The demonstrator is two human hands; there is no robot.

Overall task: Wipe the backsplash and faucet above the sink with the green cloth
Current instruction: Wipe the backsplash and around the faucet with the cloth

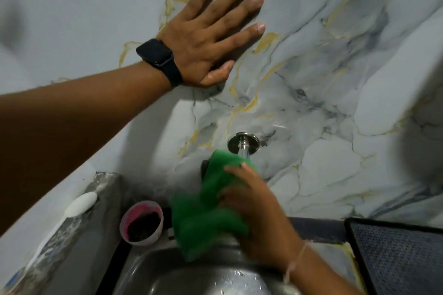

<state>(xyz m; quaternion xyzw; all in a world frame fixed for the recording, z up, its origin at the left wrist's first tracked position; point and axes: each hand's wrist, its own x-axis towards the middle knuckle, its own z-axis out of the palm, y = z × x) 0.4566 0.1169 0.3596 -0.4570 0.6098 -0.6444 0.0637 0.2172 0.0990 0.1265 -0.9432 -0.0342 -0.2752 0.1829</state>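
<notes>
My left hand (211,31) lies flat on the marble-patterned backsplash (335,79), fingers spread and straight, a black watch on its wrist. Lower down, my right hand (254,201) grips the green cloth (206,213), which is wrapped over the chrome faucet (243,145). Only the faucet's round wall flange and a short piece of pipe show; the cloth and hand hide the rest. The cloth hangs down over the back rim of the steel sink (191,278).
A pink-rimmed cup (142,223) with dark contents stands on the ledge left of the sink. A white toothbrush (79,205) lies on the grey ledge at far left. A dark mesh tray (395,254) sits to the sink's right.
</notes>
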